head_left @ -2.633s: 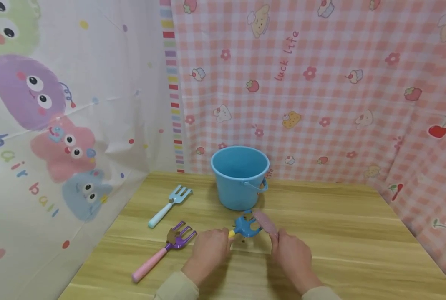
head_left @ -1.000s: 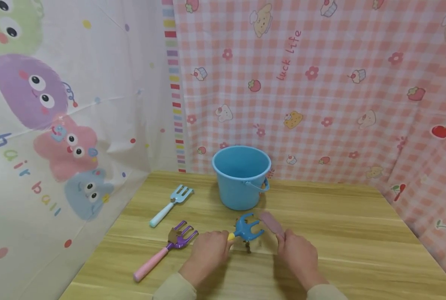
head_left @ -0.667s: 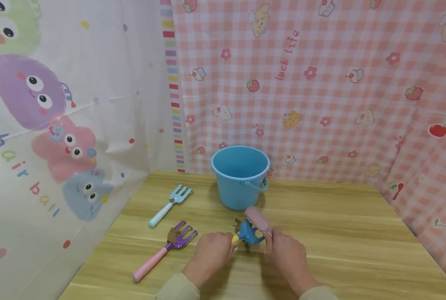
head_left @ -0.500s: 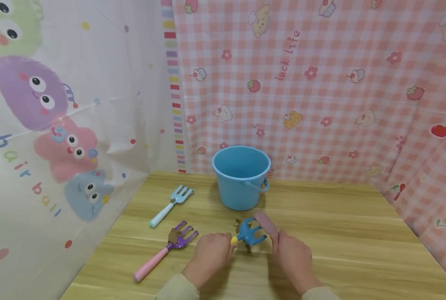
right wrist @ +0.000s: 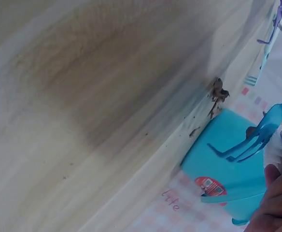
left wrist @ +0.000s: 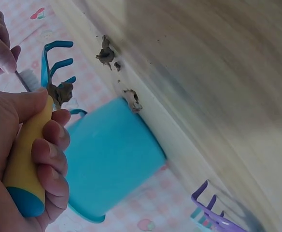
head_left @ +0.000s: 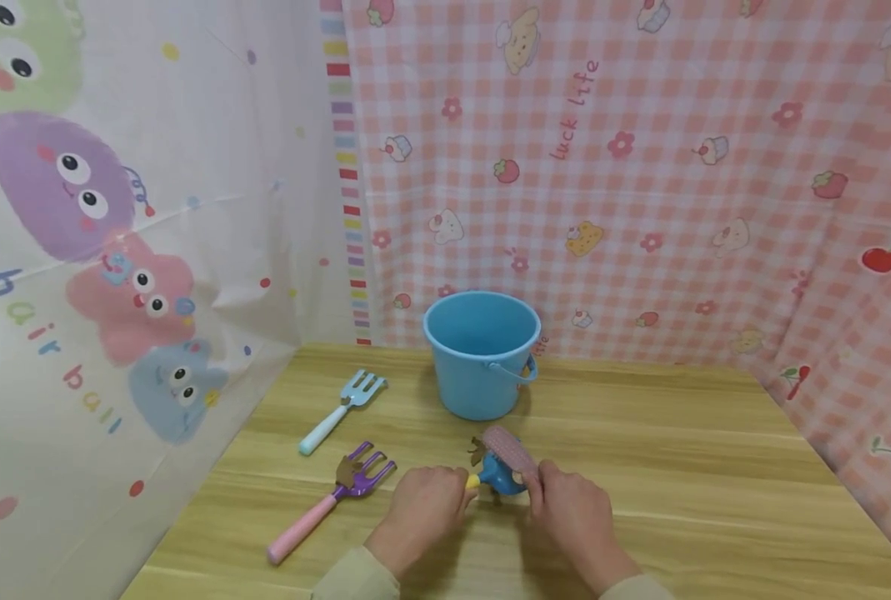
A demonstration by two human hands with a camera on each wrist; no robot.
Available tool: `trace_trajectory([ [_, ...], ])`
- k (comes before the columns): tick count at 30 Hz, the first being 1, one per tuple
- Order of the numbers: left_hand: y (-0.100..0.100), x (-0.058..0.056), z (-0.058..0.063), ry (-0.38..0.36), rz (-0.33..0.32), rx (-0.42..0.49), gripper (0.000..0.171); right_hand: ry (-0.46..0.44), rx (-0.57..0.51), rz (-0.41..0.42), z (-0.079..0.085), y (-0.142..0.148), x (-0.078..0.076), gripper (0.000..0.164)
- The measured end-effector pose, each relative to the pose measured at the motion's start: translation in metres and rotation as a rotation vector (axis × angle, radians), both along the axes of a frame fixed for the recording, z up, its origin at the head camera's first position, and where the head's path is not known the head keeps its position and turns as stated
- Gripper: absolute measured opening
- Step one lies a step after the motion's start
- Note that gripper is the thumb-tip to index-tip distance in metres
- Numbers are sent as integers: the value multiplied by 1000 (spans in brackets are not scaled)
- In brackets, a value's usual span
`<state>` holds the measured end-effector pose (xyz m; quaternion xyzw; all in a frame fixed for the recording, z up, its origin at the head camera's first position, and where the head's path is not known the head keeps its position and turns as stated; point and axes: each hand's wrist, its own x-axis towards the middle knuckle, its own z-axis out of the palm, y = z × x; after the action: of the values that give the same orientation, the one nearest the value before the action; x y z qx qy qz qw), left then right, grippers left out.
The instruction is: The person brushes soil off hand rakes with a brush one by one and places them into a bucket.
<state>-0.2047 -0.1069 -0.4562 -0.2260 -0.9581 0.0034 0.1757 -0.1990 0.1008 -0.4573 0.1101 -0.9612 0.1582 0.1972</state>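
My left hand (head_left: 424,508) grips the yellow handle (left wrist: 27,159) of a blue three-tined garden hand fork (head_left: 501,482). The fork is held above the table, and brown mud (left wrist: 60,93) clings near the base of its tines. In my right hand (head_left: 576,510) is a pink brush (head_left: 510,450) with white bristles (left wrist: 31,79). The brush head overlaps the fork's tines in the head view, hiding most of them. Clumps of mud (left wrist: 105,52) and small crumbs lie on the table below the fork, close to the bucket.
A light blue bucket (head_left: 477,387) stands upright behind the fork, its handle hanging on the right. To the left lie a pale blue hand fork (head_left: 323,429) and a purple fork with a pink handle (head_left: 300,529), both with mud on them. Patterned cloths (head_left: 640,200) hang behind and beside the table.
The brush has swung right and left across the fork several times, and is now left over its tines. More mud has appeared on the table behind the fork.
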Motion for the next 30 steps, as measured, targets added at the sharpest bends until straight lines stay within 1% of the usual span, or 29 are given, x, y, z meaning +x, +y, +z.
trace_trajectory([
  [5, 0, 2, 2, 15, -7, -21, 32, -51, -23, -33, -1, 9, -7, 29],
  [10, -1, 2, 3, -9, -2, -34, 31, -120, -46, -89, 0, 19, -10, 30],
  [12, -1, 1, 2, -20, 14, -18, 33, -97, -64, -92, 3, 19, -9, 29],
  [13, -2, 0, 3, -23, 21, -7, 34, -76, -74, -81, 4, 17, -8, 30],
  [15, -2, 0, 2, -22, 31, 12, 36, -10, -89, -32, 5, 13, -6, 28],
  [17, -3, -1, 3, -15, 37, 33, 37, 64, -85, 36, 4, 8, -4, 27],
  [19, -4, -2, 3, -14, 36, 47, 36, 126, -64, 100, 1, 5, -1, 27],
  [21, -5, -2, 4, -30, 46, 73, 34, 183, -34, 135, -4, 5, 0, 29],
  [23, -6, -3, 7, -62, 66, 117, 32, 227, -15, 132, -9, 7, 0, 29],
  [25, -7, -4, 8, -87, 82, 160, 32, 241, -16, 102, -12, 10, -2, 28],
  [27, -8, -5, 9, -94, 88, 195, 32, 225, -32, 52, -13, 14, -4, 25],
  [30, -11, -6, 8, -93, 83, 221, 30, 161, -53, -16, -11, 18, -6, 22],
])
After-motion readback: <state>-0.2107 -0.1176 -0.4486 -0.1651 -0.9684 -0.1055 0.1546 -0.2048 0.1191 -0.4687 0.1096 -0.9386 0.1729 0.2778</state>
